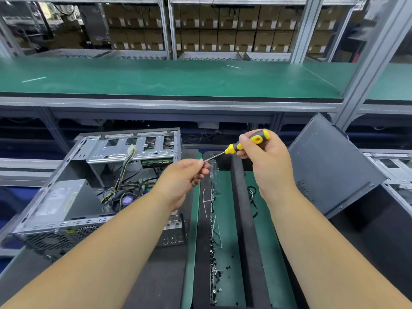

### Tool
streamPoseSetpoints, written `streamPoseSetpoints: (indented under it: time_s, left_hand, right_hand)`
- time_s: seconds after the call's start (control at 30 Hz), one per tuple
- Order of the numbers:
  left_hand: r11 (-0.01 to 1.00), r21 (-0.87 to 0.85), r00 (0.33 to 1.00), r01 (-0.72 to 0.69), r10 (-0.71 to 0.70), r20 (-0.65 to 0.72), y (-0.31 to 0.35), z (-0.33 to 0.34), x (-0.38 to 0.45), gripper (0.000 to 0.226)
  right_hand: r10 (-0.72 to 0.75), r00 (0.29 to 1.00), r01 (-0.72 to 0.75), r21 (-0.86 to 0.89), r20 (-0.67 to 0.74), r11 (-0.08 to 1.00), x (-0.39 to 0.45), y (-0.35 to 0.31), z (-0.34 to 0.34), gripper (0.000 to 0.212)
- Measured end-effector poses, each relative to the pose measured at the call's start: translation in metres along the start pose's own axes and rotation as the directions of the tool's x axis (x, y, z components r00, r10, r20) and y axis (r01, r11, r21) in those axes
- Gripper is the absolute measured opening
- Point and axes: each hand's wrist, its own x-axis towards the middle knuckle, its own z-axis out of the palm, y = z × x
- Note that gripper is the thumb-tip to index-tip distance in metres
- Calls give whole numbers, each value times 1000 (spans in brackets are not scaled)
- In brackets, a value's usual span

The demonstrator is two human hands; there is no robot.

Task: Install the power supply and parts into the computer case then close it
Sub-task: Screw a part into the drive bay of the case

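The right hand point(265, 157) grips the yellow-and-black moulded handle of a slim screwdriver point(243, 146), fingers curled round it. Its thin bright steel shaft slopes down and left to the left hand point(185, 177), whose thumb and fingertips are pinched together at the shaft tip; whether a screw sits between them cannot be told

The open computer case point(93, 186), bare grey stamped sheet metal with perforated vents, lies on its side to the left on a dark foam mat on the surface. Inside it, near the rear corner, sits the boxy grey metal power supply point(62, 201) bearing a white label; a bundle of yellow and black wires point(124, 170) rises from the board area toward the drive cage. The left forearm hides part of the case's rear panel

Between the forearms lies a green matte tray with black foam dividers point(225, 219), scattered with small black screws point(217, 275). At right, a dark grey textured steel side panel point(330, 163) leans tilted against another case
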Motion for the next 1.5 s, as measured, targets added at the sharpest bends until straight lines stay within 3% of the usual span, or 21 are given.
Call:
streamPoseSetpoints:
  time_s: [0.13, 0.43, 0.67, 0.77, 0.83, 0.93, 1.0, 1.2, 1.3, 1.4, 1.5]
  left_hand:
    - [992, 84, 994, -96, 91, 55, 16, -43, 1, 17]
    - [985, 111, 990, -132, 125, 70, 32, -135, 9, 20]
    - [986, 94, 987, -135, 126, 96, 41, -176, 29, 17]
    - [994, 111, 999, -17, 20, -27, 39, -184, 39, 32]
    - [982, 40, 970, 184, -175, -172, 33, -189, 46, 33]
    - [839, -146, 824, 524, -542, -162, 23, -192, 56, 22]
    - [750, -219, 751, 624, -653, -96, 15, -192, 64, 25]
    - [736, -319, 744, 597, -657, -122, -4, -183, 92, 45]
    - [757, -376, 792, 534, -604, -92, -15, -185, 101, 36]
    - [764, -405, 832, 503, -554, -11, -24, -190, 104, 9]
    - [787, -384, 856, 483, -517, 17, -30, -189, 105, 7]
  right_hand:
    - [53, 998, -53, 11, -14, 999, 5, -5, 33, 10]
    - [22, 998, -27, 70, 64, 997, 12, -14, 145, 3]
    - [-5, 1000, 5, 44, -16, 999, 26, -8, 195, 7]
    - [3, 998, -1, 36, -59, 999, 35, 2, 206, 6]
    - [2, 996, 1, 37, -87, 999, 43, 9, 213, 4]
    - [-26, 996, 26, -8, -90, 1000, 60, 17, 227, 6]
    - [-57, 996, 53, -54, -62, 997, 72, 22, 240, 7]
    - [-140, 990, 137, -143, -15, 980, 99, 37, 278, 10]
    - [-169, 985, 168, -226, 12, 960, 103, 54, 285, 12]
    - [-165, 984, 176, -242, 64, 954, 101, 73, 284, 8]
    - [-157, 981, 181, -240, 115, 954, 102, 85, 283, 7]
